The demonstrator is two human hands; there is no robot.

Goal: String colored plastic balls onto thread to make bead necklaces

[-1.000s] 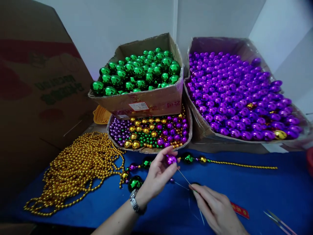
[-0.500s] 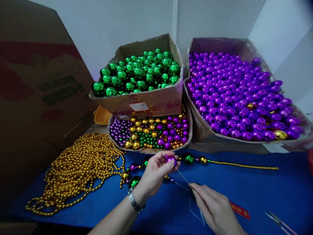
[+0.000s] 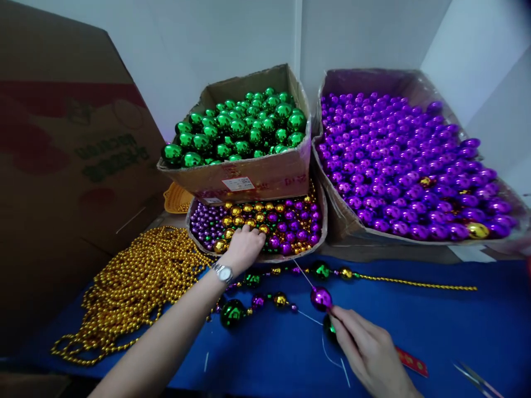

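My left hand (image 3: 244,246), with a watch on its wrist, reaches down into the low box of mixed beads (image 3: 290,226). Its fingers are curled together among small green and gold beads; the tips are hidden. My right hand (image 3: 367,345) pinches a long thin needle (image 3: 303,273) that slants up to the left. A large purple bead (image 3: 321,298) is threaded on it, close to my fingertips. Beside those fingers a dark green bead (image 3: 329,327) is partly covered. White thread (image 3: 309,317) runs from there to the bead strand (image 3: 280,300) on the blue cloth.
Behind stand a carton of green balls (image 3: 238,128) and a bigger carton of purple balls (image 3: 398,166). A heap of gold bead chains (image 3: 136,282) lies left, beside a tall cardboard box (image 3: 74,166). Scissors (image 3: 477,380) and a red tag (image 3: 411,362) lie right.
My left hand has let go of the purple bead and moved up and left into the bead box. The purple bead now sits lower on the needle, against my right fingers.
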